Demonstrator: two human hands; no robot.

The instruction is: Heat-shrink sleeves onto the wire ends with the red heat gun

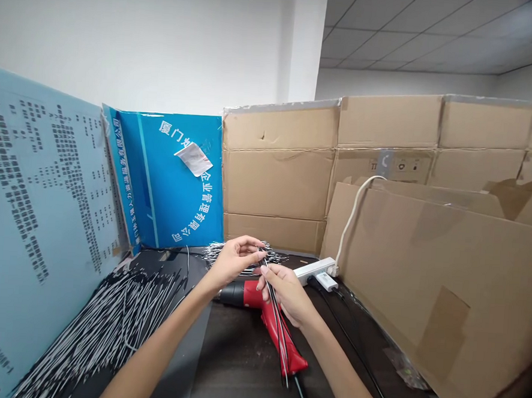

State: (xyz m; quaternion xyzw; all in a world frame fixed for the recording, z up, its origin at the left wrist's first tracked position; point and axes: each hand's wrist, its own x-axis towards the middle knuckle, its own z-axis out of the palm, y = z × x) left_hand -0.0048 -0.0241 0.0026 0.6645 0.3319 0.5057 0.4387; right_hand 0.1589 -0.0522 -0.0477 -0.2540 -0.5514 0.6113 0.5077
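Note:
Both my hands meet over the middle of the dark table. My right hand (285,287) is closed around a few thin black-and-white wires (281,338), whose lengths hang down from it. With thumb and fingers pinched, my left hand (239,256) grips the upper ends of these wires. Beneath the hands lies a red heat gun (280,332) with a black nozzle, partly covered by the right hand and the wires. Behind the left hand is a heap of short black-and-white wires (213,253). A large spread of similar wires (105,315) lies left of my left forearm.
A white power strip (318,269) with plugs and a white cable (352,219) stands behind my right hand. Cardboard panels (276,181) wall the back and right. A blue printed board (172,181) and a light-blue printed sheet (35,209) stand at the left.

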